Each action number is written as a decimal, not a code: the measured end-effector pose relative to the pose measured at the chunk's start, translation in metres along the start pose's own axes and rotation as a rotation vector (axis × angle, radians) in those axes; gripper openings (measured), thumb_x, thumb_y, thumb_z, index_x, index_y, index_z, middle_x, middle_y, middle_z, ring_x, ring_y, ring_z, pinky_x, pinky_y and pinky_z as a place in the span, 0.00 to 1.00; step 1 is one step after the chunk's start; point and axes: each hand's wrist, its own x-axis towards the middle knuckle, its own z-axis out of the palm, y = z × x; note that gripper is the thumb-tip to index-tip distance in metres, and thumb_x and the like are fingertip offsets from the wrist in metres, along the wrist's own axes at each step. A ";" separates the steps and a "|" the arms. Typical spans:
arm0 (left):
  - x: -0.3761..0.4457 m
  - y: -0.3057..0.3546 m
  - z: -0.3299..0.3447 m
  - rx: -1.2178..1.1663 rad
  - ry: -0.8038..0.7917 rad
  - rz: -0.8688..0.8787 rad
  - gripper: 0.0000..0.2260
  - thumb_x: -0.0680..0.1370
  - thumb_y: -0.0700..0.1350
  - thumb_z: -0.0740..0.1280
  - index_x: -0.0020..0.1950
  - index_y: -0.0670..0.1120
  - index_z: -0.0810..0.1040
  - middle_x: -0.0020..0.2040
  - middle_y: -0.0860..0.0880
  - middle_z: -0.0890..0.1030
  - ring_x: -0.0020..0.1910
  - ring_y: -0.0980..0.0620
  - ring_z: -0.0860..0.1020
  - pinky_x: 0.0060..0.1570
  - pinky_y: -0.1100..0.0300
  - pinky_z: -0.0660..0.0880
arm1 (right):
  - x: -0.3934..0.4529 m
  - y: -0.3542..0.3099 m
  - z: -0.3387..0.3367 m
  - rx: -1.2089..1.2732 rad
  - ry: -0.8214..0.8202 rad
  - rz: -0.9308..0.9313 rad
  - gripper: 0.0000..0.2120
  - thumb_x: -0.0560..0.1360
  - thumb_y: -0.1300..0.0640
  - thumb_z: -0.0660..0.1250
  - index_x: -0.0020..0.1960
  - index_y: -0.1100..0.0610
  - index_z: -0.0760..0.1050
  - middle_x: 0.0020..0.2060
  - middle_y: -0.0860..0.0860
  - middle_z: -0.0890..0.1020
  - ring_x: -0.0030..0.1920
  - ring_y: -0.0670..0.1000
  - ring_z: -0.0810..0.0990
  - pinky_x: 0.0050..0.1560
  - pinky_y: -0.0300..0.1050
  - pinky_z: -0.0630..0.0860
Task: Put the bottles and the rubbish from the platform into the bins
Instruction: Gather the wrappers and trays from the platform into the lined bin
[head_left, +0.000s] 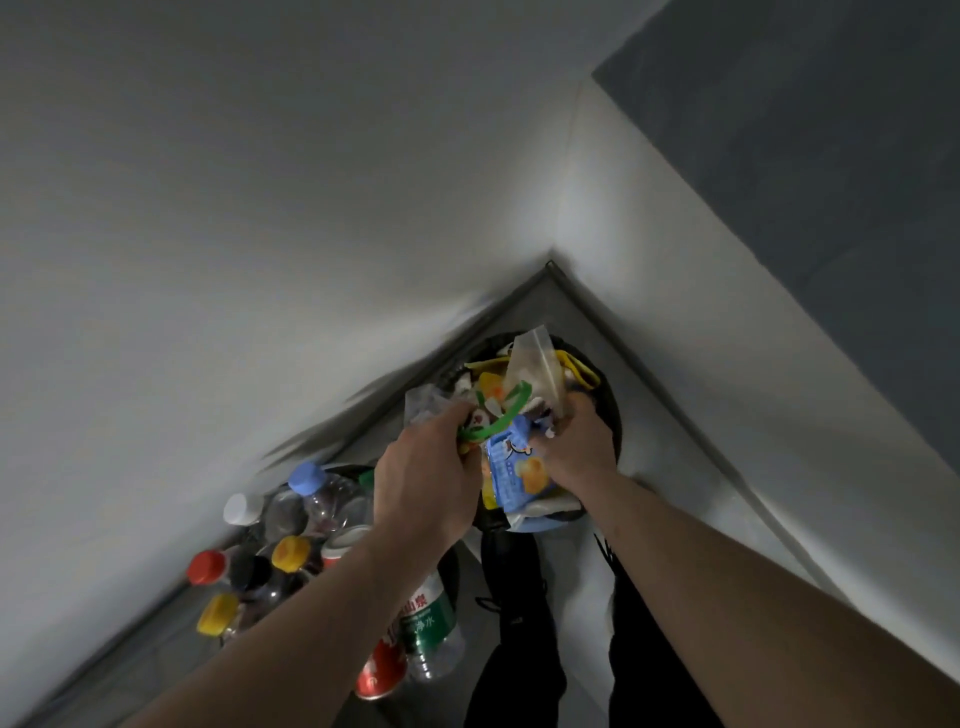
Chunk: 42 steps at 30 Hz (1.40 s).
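Both my hands are bunched round one armful of wrappers: left hand (423, 462) gripping crinkly clear plastic and a green plastic strip (498, 415), right hand (582, 447) clutching the light-blue snack packet (517, 470), which hangs long-axis down toward me. Right underneath is the round black rubbish bin (613, 415), already heaped. Looks like the dumping step, so next I just let go. Bottle bin (291, 561) sits off to my left.
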 end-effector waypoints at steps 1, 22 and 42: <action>-0.003 0.003 -0.002 0.000 0.006 0.014 0.18 0.77 0.45 0.64 0.66 0.59 0.75 0.48 0.51 0.85 0.44 0.44 0.82 0.42 0.50 0.80 | -0.009 0.000 -0.005 0.016 0.001 -0.015 0.36 0.68 0.49 0.79 0.71 0.54 0.68 0.61 0.53 0.80 0.61 0.56 0.79 0.56 0.46 0.74; 0.013 0.000 0.102 0.564 -0.276 0.390 0.39 0.80 0.45 0.67 0.83 0.46 0.46 0.83 0.46 0.41 0.79 0.42 0.32 0.80 0.42 0.45 | -0.072 0.057 -0.092 -0.070 -0.128 0.029 0.32 0.73 0.64 0.65 0.75 0.51 0.65 0.67 0.53 0.71 0.66 0.54 0.74 0.66 0.49 0.72; 0.048 0.026 0.124 0.600 -0.643 0.161 0.47 0.75 0.55 0.65 0.82 0.52 0.34 0.80 0.46 0.30 0.78 0.37 0.29 0.75 0.30 0.40 | -0.068 0.059 -0.128 -0.636 -0.270 -0.098 0.43 0.75 0.53 0.66 0.82 0.51 0.47 0.81 0.53 0.47 0.81 0.60 0.47 0.77 0.58 0.58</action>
